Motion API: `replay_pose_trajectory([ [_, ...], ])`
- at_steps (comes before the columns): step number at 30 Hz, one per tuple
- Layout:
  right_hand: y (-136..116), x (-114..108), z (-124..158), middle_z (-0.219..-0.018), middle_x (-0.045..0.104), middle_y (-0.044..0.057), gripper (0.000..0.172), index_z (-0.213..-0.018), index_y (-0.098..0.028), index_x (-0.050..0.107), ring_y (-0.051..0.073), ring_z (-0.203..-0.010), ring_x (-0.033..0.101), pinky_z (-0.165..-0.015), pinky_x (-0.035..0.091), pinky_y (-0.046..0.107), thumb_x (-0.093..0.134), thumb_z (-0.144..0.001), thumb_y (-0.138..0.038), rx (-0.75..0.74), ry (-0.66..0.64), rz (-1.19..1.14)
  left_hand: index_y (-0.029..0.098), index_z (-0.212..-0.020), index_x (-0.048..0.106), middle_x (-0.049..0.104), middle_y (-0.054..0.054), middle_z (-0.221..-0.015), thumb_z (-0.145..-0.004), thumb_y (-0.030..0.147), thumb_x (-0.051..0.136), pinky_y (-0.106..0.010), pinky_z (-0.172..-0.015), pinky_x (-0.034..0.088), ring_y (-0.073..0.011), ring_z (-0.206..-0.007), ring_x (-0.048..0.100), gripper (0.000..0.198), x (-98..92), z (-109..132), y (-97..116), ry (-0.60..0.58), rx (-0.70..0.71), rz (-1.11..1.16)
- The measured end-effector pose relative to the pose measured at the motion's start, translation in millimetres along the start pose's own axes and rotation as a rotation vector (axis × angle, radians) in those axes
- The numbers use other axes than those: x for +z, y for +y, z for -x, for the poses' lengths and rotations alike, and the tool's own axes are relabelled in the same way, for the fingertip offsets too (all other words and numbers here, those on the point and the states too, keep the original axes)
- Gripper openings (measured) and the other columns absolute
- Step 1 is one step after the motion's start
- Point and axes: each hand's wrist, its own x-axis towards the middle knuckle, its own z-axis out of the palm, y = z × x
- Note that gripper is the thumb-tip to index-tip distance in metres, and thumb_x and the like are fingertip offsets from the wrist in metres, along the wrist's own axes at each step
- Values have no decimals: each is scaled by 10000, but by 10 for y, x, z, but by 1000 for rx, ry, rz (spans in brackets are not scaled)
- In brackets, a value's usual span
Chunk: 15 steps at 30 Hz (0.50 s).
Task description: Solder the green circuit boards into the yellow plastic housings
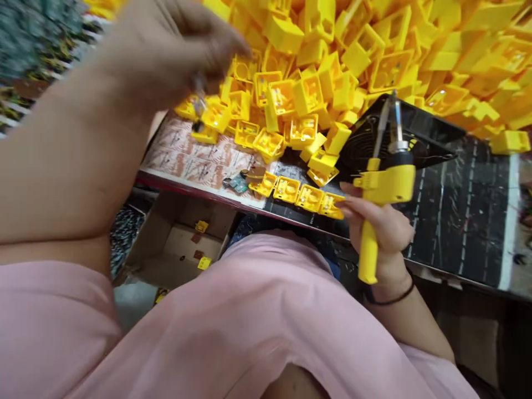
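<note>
Right hand (pixel 384 230) holds glossy yellow plastic soldering gun (pixel 390 184).

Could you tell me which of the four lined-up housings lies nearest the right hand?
The row's rightmost housing, beside the right hand gripping the soldering tool; the other three lie further left.

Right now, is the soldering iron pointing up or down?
Up: the right hand holds the soldering iron, metal tip above the handle.

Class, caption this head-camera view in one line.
Right hand grips a yellow soldering tool beside a row of yellow housings; left hand holds a small part above the heap.
</note>
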Motion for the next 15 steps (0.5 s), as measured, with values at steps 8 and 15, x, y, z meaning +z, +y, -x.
replay_pose_trajectory([
  [8, -133, 349, -230, -1010, 788, 47, 277, -1247, -250, 695, 207, -931, 765, -936, 635, 372, 734, -975, -286, -317, -168, 6, 258, -904, 798, 765, 19, -767, -876, 328, 677, -271, -668, 464, -177, -739, 720, 143, 1054, 490, 237, -645, 420, -471],
  [15, -146, -22, -68, -793, 773, -29, 261, -1130, -262, 708, 141, -680, 745, -701, 593, 229, 827, -918, -359, -167, 67, -3, 289, -956, 813, 798, 37, -860, -895, 208, 598, -263, -711, 473, -172, -792, 741, 238, 980, 520, 252, -686, 417, -476],
])
